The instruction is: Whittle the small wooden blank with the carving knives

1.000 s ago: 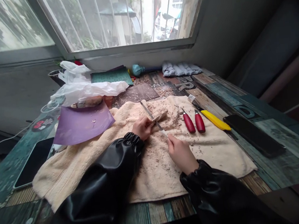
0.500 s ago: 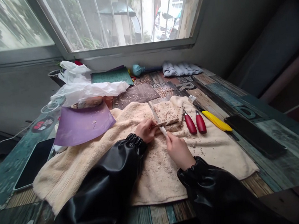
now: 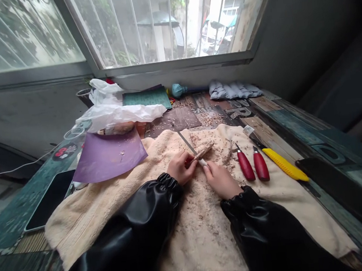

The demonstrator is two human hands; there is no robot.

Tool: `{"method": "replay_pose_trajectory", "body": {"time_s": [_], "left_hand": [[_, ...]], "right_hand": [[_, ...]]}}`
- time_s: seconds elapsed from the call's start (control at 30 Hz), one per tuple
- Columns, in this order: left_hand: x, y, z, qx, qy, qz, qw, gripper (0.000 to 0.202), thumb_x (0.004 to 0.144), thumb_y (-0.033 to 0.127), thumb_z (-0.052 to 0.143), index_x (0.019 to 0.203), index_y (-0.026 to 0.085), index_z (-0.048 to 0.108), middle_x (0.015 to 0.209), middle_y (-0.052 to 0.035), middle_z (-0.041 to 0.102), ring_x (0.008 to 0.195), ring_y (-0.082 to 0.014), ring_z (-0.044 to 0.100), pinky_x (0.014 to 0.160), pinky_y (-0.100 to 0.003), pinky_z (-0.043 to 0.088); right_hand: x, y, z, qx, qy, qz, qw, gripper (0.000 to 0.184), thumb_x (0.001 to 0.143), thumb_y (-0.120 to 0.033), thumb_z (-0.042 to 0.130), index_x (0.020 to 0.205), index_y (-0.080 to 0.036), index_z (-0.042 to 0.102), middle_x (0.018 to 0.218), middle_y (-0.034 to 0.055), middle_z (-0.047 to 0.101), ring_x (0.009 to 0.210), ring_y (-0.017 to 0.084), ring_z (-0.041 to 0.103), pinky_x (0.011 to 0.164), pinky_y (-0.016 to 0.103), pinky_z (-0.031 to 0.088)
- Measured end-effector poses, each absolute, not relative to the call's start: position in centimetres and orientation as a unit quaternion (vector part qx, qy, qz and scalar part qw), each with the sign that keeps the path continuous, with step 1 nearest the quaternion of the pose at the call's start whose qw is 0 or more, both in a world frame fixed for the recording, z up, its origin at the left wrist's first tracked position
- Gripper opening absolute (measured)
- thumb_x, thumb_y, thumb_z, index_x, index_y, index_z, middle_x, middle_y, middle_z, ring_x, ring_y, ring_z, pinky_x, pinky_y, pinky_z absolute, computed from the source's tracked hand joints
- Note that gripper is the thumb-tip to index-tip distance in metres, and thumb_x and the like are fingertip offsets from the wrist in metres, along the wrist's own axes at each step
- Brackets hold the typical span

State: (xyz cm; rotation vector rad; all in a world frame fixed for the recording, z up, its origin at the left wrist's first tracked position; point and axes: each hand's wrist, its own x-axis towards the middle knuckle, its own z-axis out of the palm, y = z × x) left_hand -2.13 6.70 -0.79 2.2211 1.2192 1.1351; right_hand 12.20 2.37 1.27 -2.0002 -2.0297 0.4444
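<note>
My left hand (image 3: 181,168) is closed round a small piece of wood (image 3: 204,151) that sticks out to the right of its fingers. My right hand (image 3: 218,180) grips the pale handle of a long thin metal file (image 3: 186,143), whose blade lies across the wood and points away towards the window. Both hands rest over a cream towel (image 3: 164,223) strewn with wood shavings. Black shiny sleeves cover both forearms.
Two red-handled knives (image 3: 253,166) and a yellow utility knife (image 3: 284,166) lie on the towel's right part. A purple sheet (image 3: 108,157), a white plastic bag (image 3: 117,112) and a tablet (image 3: 47,201) sit at the left. A dark phone (image 3: 341,187) lies at the right.
My right hand has pushed the file forward across the wood, closing up to my left hand. The camera has tilted up and moved closer.
</note>
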Motion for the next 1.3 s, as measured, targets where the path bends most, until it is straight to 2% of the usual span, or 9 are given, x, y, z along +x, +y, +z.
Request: {"method": "replay_pose_trajectory", "body": {"time_s": [0.13, 0.27, 0.47, 0.57, 0.8, 0.93, 1.17, 1.3], "left_hand": [[-2.0, 6.4, -0.2, 0.783, 0.430, 0.400, 0.207, 0.016, 0.076, 0.031, 0.050, 0.072, 0.016, 0.052, 0.072, -0.0025, 0.054, 0.063, -0.0102, 0.052, 0.057, -0.022, 0.049], [-2.0, 6.2, 0.3, 0.778, 0.438, 0.387, 0.230, 0.021, 0.076, 0.036, 0.049, 0.074, 0.016, 0.053, 0.073, -0.0028, 0.054, 0.062, -0.0101, 0.052, 0.055, -0.021, 0.047], [-2.2, 6.0, 0.7, 0.786, 0.472, 0.326, 0.231, 0.029, 0.081, 0.042, 0.040, 0.079, 0.017, 0.054, 0.059, 0.0012, 0.053, 0.053, -0.0094, 0.049, 0.050, -0.021, 0.040], [-2.1, 6.0, 0.6, 0.805, 0.470, 0.293, 0.210, 0.029, 0.080, 0.043, 0.040, 0.082, 0.018, 0.054, 0.056, 0.0021, 0.051, 0.051, -0.0102, 0.048, 0.050, -0.021, 0.039], [-1.6, 6.1, 0.1, 0.835, 0.465, 0.255, 0.144, 0.025, 0.081, 0.040, 0.040, 0.087, 0.019, 0.052, 0.072, -0.0034, 0.059, 0.067, -0.0154, 0.056, 0.061, -0.025, 0.042], [-1.6, 6.0, 0.3, 0.848, 0.461, 0.234, 0.120, 0.026, 0.083, 0.039, 0.036, 0.088, 0.019, 0.051, 0.073, -0.0039, 0.059, 0.068, -0.0162, 0.056, 0.062, -0.025, 0.042], [-1.8, 6.1, 0.4, 0.862, 0.442, 0.214, 0.125, 0.027, 0.085, 0.038, 0.031, 0.084, 0.019, 0.050, 0.068, -0.0021, 0.057, 0.062, -0.0144, 0.055, 0.056, -0.023, 0.041], [-1.9, 6.2, 0.4, 0.858, 0.426, 0.234, 0.169, 0.024, 0.084, 0.037, 0.034, 0.082, 0.019, 0.051, 0.067, -0.0007, 0.056, 0.060, -0.0128, 0.053, 0.055, -0.022, 0.039]], "right_hand": [[12.6, 1.9, 0.4, -0.676, -0.691, 0.169, 0.190, 0.023, 0.083, -0.025, 0.031, 0.083, -0.017, 0.052, 0.069, 0.0053, 0.061, 0.062, 0.015, 0.054, 0.053, 0.022, 0.028], [12.8, 1.8, 0.3, -0.666, -0.689, 0.187, 0.217, 0.023, 0.083, -0.027, 0.030, 0.082, -0.019, 0.052, 0.069, 0.0045, 0.061, 0.064, 0.016, 0.054, 0.053, 0.022, 0.030], [13.0, 1.7, 0.3, -0.667, -0.681, 0.184, 0.240, 0.024, 0.082, -0.029, 0.030, 0.078, -0.019, 0.052, 0.064, 0.0037, 0.059, 0.059, 0.016, 0.053, 0.051, 0.022, 0.029], [13.0, 1.7, 0.2, -0.660, -0.687, 0.181, 0.244, 0.024, 0.081, -0.028, 0.030, 0.077, -0.019, 0.052, 0.064, 0.0036, 0.059, 0.058, 0.015, 0.052, 0.050, 0.022, 0.029], [12.8, 1.6, 0.2, -0.662, -0.693, 0.159, 0.237, 0.024, 0.082, -0.029, 0.030, 0.077, -0.019, 0.052, 0.061, 0.0034, 0.058, 0.056, 0.015, 0.051, 0.049, 0.022, 0.028], [12.6, 1.4, 0.3, -0.662, -0.695, 0.153, 0.234, 0.024, 0.082, -0.027, 0.029, 0.077, -0.019, 0.052, 0.062, 0.0039, 0.058, 0.056, 0.015, 0.051, 0.049, 0.023, 0.027], [12.4, 1.2, 0.5, -0.667, -0.692, 0.134, 0.241, 0.024, 0.082, -0.026, 0.031, 0.080, -0.018, 0.053, 0.062, 0.0040, 0.059, 0.055, 0.015, 0.051, 0.049, 0.023, 0.026], [12.2, 1.0, 0.6, -0.669, -0.690, 0.119, 0.250, 0.026, 0.082, -0.026, 0.031, 0.082, -0.017, 0.055, 0.062, 0.0048, 0.060, 0.053, 0.015, 0.052, 0.049, 0.023, 0.028]]}}
